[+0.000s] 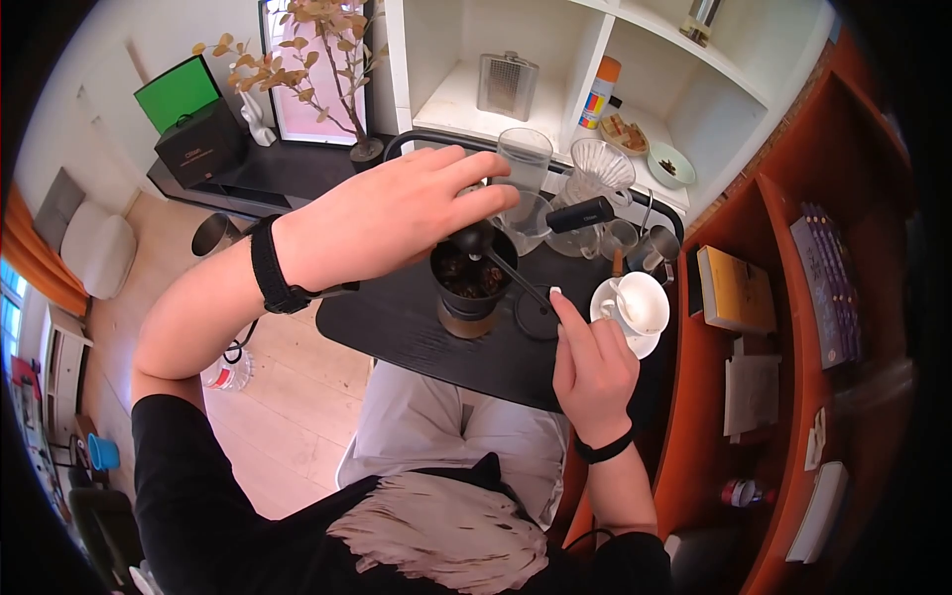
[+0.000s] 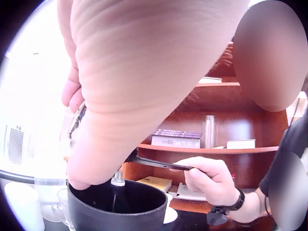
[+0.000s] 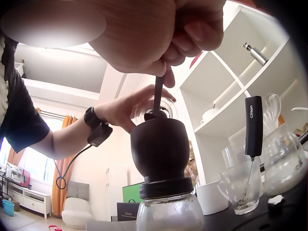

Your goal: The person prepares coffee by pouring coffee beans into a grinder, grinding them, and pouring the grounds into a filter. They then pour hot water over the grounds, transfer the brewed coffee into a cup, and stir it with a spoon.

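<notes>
My left hand [image 1: 397, 213] reaches over the black hand coffee grinder [image 3: 160, 149], its fingers round a clear glass container [image 3: 142, 109] tilted above the hopper. That container is mostly hidden behind the hand in the head view. My right hand [image 1: 600, 372] pinches the handle end of a black spoon [image 1: 526, 285], whose rounded end hangs over the grinder's mouth. Dark coffee beans [image 1: 464, 276] lie inside the hopper. A metal shaft [image 2: 118, 179] stands up in its middle. Below the hopper sits the grinder's glass jar [image 3: 169, 214].
Behind the grinder, a black milk frother [image 1: 580, 213] leans in a glass cup [image 1: 529, 220], beside a glass dripper [image 1: 602, 169]. To the right are a white cup [image 1: 647, 302] and saucer [image 1: 643, 346]. The black table [image 1: 387, 322] borders a brown bookshelf [image 1: 773, 198] and white shelving [image 1: 426, 50].
</notes>
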The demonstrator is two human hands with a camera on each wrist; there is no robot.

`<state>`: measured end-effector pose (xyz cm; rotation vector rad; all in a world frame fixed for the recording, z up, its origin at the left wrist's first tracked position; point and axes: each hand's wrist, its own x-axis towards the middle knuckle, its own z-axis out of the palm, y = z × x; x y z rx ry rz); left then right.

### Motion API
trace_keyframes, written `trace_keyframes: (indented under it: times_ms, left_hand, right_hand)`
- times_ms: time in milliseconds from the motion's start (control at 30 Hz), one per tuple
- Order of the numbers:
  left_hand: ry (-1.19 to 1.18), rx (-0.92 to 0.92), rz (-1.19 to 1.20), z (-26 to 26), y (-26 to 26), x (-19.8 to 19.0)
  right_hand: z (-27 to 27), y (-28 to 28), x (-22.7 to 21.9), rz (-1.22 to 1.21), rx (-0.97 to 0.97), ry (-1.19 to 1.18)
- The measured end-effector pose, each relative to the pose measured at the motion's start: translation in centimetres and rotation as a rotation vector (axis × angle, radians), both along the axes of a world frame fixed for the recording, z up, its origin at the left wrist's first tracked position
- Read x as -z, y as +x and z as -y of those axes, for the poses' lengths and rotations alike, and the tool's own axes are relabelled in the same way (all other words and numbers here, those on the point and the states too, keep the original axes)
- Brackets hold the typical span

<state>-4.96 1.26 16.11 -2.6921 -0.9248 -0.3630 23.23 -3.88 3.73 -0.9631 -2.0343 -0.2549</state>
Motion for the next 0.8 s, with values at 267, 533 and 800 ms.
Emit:
trace_keyframes:
  times_ms: [267,533,800]
  left_hand:
    - [0.007,0.022,-0.009,-0.25,0.19,0.47]
    - [-0.094,0.052,0.110,-0.60,-0.29,0.21]
    - [-0.128,0.056,0.147,-0.71,-0.78,0.30]
  right_hand:
    - [-0.18,-0.16,-0.19,-0.036,-0.019,0.000]
    - [-0.16,0.01,-0.08,-0.096,-0.046,0.011]
    - [-0.13,-0.51,-0.36,-0.093,-0.045,-0.021]
